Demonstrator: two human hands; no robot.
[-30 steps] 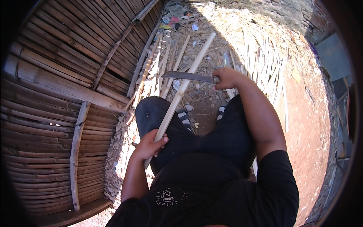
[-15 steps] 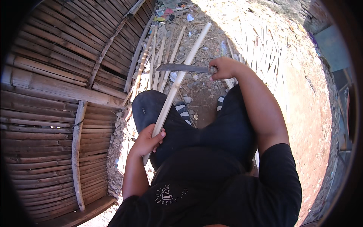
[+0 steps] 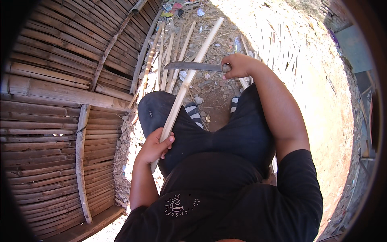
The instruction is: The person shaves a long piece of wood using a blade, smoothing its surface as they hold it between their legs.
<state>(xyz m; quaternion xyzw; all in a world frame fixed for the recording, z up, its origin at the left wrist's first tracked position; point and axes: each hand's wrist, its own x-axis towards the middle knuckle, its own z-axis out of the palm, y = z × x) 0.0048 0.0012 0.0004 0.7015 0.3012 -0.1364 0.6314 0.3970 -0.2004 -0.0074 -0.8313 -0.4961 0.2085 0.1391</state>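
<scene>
A long pale bamboo strip (image 3: 186,84) slants away from me, passing over my left thigh, its far end above the ground. My left hand (image 3: 155,146) is closed round its near part, thumb on top. In my right hand (image 3: 238,66) is the handle of a machete (image 3: 193,66), gripped with curled fingers. Its long dark blade points left and lies across the strip beyond my knees. From this angle I cannot tell how deeply the edge touches the strip.
A slatted bamboo wall (image 3: 48,133) rises close on my left. Several split bamboo strips (image 3: 183,54) lie on the stony ground ahead. Thin slivers (image 3: 282,52) are scattered at the far right in sunlight. Bits of coloured litter (image 3: 177,6) lie at the far end.
Both hands, the strip and the machete appear slightly higher in the picture, as does the ground around them. The blade stays across the strip, and both grips are kept.
</scene>
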